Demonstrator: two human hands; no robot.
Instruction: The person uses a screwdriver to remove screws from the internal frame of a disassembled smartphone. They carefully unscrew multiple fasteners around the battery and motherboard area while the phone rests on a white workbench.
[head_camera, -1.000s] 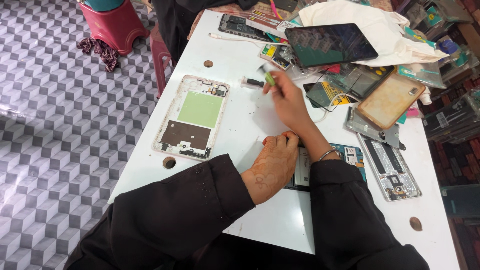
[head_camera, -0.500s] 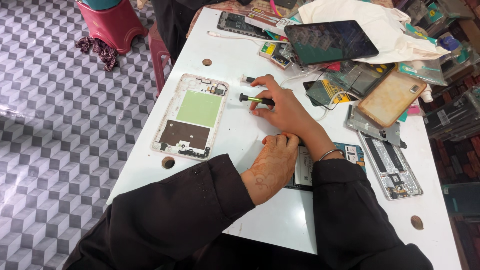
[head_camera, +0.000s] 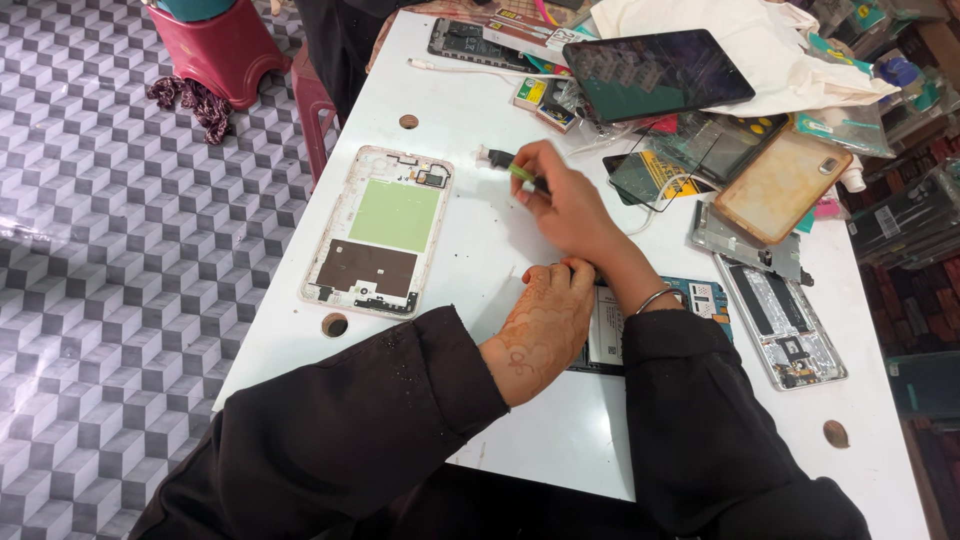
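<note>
My right hand (head_camera: 572, 205) is closed on a small screwdriver (head_camera: 508, 163) with a black and green handle, its tip pointing left just above the white table (head_camera: 480, 260). A metal bangle sits on that wrist. My left hand (head_camera: 543, 325), marked with henna, rests fingers down on a disassembled phone (head_camera: 702, 297) with a blue board, partly hidden under both wrists. An opened phone back frame (head_camera: 380, 230) with a green patch and a brown patch lies flat to the left of both hands, untouched.
A dark tablet (head_camera: 655, 72) lies on white cloth at the back. Phone frames (head_camera: 780, 325), a tan phone case (head_camera: 780, 185), glass panels and small parts crowd the right side. A red stool (head_camera: 215, 45) stands on the tiled floor at left.
My right hand lowered toward the table with the screwdriver, then shifted slightly up and away again. My left hand and the opened frame stayed put.
</note>
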